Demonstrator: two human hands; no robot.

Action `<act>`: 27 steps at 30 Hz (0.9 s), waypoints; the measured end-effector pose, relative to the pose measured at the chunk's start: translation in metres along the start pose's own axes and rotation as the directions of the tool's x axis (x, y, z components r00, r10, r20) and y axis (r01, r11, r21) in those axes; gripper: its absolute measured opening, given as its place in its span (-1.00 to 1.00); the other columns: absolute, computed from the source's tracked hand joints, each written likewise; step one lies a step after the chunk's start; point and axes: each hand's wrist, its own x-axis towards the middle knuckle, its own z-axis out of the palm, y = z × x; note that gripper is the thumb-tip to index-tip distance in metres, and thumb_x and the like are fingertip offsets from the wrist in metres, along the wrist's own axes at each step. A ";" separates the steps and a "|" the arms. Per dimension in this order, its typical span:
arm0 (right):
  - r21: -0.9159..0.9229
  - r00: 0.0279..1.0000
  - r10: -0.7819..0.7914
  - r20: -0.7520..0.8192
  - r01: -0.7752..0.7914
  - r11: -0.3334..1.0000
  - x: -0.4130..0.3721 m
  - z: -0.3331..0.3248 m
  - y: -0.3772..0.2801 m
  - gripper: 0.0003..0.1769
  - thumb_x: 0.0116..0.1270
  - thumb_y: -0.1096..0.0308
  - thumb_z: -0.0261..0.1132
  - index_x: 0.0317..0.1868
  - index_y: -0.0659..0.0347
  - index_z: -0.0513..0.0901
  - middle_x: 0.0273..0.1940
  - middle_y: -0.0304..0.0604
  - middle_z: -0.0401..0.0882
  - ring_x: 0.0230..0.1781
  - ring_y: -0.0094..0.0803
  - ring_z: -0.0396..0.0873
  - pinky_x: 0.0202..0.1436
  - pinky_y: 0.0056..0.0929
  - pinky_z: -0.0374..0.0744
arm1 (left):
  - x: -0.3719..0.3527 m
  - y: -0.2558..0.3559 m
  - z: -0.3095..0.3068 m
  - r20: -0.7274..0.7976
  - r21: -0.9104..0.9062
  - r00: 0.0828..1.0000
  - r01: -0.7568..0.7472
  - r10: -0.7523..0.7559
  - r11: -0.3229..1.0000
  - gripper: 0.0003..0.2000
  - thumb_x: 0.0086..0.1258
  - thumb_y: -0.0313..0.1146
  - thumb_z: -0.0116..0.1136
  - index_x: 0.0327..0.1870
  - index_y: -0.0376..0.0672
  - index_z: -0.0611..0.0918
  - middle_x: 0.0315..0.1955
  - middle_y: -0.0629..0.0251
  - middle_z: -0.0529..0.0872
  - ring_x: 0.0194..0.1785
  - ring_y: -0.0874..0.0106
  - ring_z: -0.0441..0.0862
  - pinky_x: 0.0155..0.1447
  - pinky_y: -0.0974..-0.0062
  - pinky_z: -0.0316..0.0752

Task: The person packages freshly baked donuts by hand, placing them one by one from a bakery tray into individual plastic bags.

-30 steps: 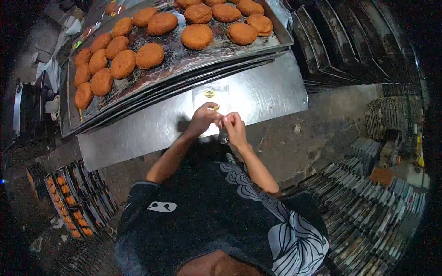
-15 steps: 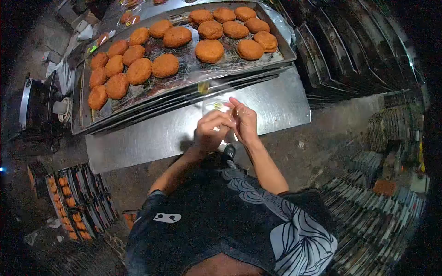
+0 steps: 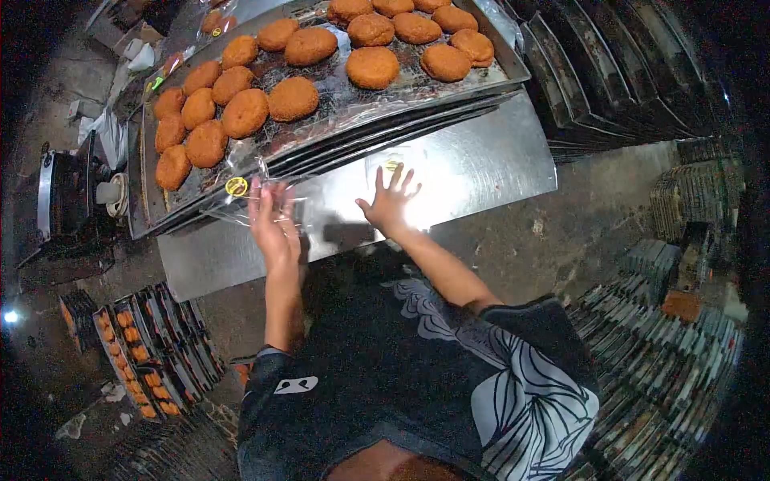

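On the steel table [image 3: 489,152], your right hand [image 3: 389,202] rests spread open on stickered bags [image 3: 392,166]; your left hand [image 3: 273,223] grasps a clear bag [image 3: 239,191]

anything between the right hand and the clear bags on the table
Nothing visible. The right hand lies spread right on the clear bags on the steel table; the left hand holds another bag off to the side.

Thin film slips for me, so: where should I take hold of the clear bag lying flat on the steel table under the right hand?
Likely its near edge, pinched from the person's side. The clear bag lies flat on the steel table, leaving nothing to grasp from above, and the tray stack crowds its far side. The right hand rests spread, open, on it.
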 end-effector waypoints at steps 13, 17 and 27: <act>0.092 0.809 -0.425 -0.407 0.499 0.862 0.127 -0.175 -0.013 -0.43 0.02 0.36 0.26 0.10 0.23 0.33 -0.02 0.12 0.38 0.01 -0.04 0.33 0.04 -0.24 0.35 | 0.021 0.063 0.008 0.398 -0.686 0.908 0.389 -0.131 0.615 -0.56 0.11 -0.26 0.03 0.02 -0.25 0.38 -0.06 0.08 0.44 0.13 0.17 0.29 0.28 -0.06 -0.03; -0.043 0.785 -0.584 -0.205 0.589 0.807 0.208 -0.132 0.003 -0.42 0.00 0.17 0.29 0.09 0.04 0.38 0.06 0.13 0.27 0.02 0.07 0.30 0.06 -0.17 0.35 | 0.029 0.093 0.008 0.359 -0.737 0.923 0.371 -0.138 0.565 -0.49 0.08 -0.24 0.04 0.07 -0.25 0.31 -0.09 0.06 0.44 0.08 0.14 0.32 0.25 -0.07 0.01; 0.095 0.451 -0.518 -0.727 0.813 0.574 0.031 -0.205 -0.149 -0.26 -0.21 0.48 0.32 0.13 0.18 0.36 0.02 0.03 0.37 -0.08 -0.08 0.36 -0.05 -0.26 0.37 | 0.070 0.109 -0.010 0.243 -0.829 0.970 0.193 0.026 0.524 -0.46 0.09 -0.23 -0.09 0.13 -0.27 0.25 0.04 0.08 0.36 0.15 0.18 0.28 0.29 0.02 0.01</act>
